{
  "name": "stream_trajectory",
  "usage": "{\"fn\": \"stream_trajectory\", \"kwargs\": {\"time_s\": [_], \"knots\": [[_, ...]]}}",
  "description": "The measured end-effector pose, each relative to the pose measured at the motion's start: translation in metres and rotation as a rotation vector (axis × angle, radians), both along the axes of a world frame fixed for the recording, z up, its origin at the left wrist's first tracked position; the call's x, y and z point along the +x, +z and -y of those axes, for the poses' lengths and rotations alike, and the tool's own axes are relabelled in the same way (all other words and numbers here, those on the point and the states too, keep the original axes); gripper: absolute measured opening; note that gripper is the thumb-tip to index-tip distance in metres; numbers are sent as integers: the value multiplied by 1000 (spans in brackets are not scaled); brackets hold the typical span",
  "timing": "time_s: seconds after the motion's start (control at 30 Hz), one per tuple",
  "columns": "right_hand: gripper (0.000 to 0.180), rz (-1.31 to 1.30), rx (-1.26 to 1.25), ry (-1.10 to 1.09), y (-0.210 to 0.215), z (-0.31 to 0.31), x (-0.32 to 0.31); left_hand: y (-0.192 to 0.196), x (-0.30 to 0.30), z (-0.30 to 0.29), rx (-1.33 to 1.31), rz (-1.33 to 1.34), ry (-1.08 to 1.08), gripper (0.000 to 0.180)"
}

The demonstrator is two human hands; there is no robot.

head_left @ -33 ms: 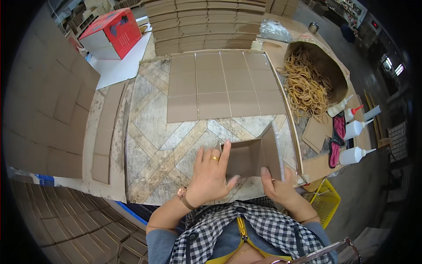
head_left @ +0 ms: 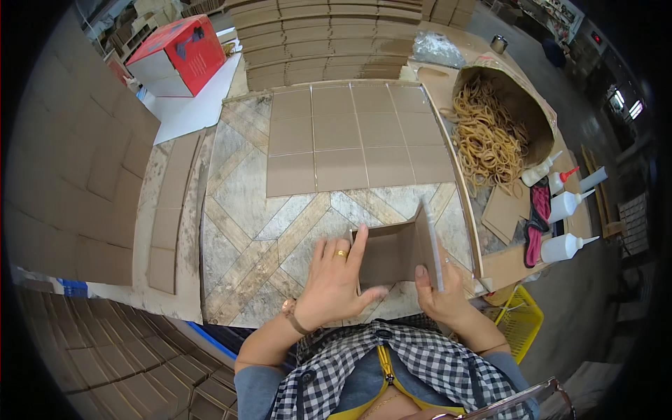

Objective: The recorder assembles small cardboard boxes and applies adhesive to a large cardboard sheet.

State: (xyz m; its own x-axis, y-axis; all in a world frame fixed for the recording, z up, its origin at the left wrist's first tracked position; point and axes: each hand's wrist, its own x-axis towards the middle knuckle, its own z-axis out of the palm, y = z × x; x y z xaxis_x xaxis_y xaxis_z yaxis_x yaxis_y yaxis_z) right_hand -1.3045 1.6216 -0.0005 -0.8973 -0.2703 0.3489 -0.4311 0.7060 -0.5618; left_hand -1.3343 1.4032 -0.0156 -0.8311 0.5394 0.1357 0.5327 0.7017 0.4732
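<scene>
A small brown cardboard piece point(head_left: 393, 253) lies on the patterned tabletop point(head_left: 252, 231) just in front of me. My left hand point(head_left: 334, 281), with a gold ring and a wrist bracelet, presses flat on its left part with fingers spread and the thumb along its near edge. My right hand point(head_left: 439, 295) grips the right-hand flap point(head_left: 429, 241), which stands upright, folded up from the flat part.
A large scored cardboard sheet point(head_left: 350, 136) lies flat beyond the piece. To the right are a round carton of rubber bands point(head_left: 490, 133), several white glue bottles point(head_left: 567, 204) and a yellow basket point(head_left: 523, 318). A red-and-white box point(head_left: 178, 54) sits far left; cardboard stacks point(head_left: 77, 175) line the left.
</scene>
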Motion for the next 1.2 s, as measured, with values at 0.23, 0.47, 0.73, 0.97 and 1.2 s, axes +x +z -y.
{"fn": "stream_trajectory", "kwargs": {"time_s": [0.23,0.47,0.73,0.97,1.2], "knots": [[65,102,437,71,16,9,0,-17,9,36,569,418,-164,110],[16,11,-70,-635,-22,-108,-73,-21,12,18,437,164,-31,58],[25,469,302,-789,-89,-185,-158,-20,15,13,548,93,51,40],[11,138,-401,-440,-13,-81,-123,-21,2,9,855,289,253,36],[11,148,-214,403,29,50,-85,8,-10,11,823,453,261,25]]}}
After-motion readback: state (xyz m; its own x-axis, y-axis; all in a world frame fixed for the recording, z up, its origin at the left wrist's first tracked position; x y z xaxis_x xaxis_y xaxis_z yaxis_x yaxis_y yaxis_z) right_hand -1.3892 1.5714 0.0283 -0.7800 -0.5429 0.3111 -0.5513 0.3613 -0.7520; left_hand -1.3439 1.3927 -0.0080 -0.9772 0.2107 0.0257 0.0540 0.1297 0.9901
